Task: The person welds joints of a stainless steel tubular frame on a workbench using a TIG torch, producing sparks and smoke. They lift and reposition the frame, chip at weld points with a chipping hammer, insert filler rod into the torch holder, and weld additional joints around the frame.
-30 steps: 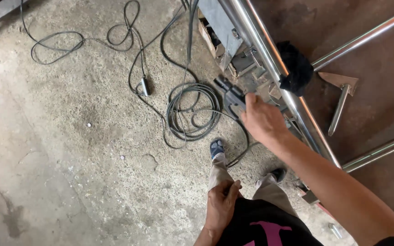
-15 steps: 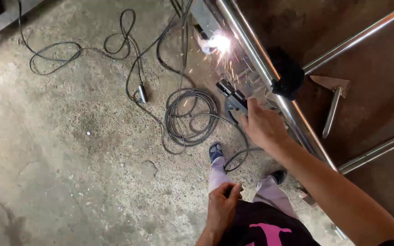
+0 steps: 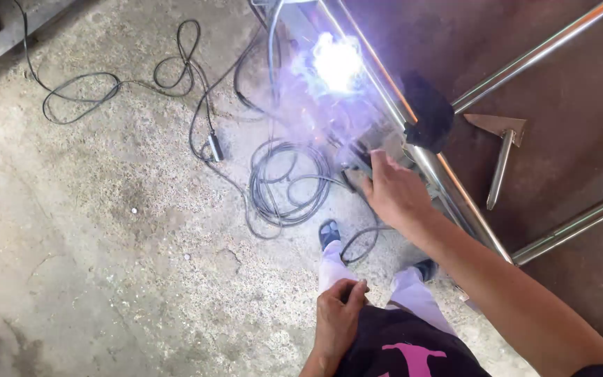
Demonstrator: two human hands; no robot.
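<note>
Steel tube (image 3: 413,119) w/ bright blue-white arc flash (image 3: 336,63) at its upper stretch; R hand (image 3: 396,192) at the welding holder.
R hand: grip wrapped round a dark welding holder (image 3: 354,176), just beside the tube, below the flash; holder mostly hidden by fingers and glare. L hand (image 3: 336,324): fingers curled into a loose fist, resting on the person's thigh, light trousers (image 3: 336,269); cannot tell if anything is in it. Black pad (image 3: 428,115) sits on the tube, right of the flash. Coiled dark cable (image 3: 287,185) lies on the concrete floor (image 3: 106,265), left of R hand; thinner cord w/ plug (image 3: 214,148) lies farther left. Small metal bracket piece (image 3: 500,139) lies on the brown sheet (image 3: 574,105), right of the tube, apart from it.
</note>
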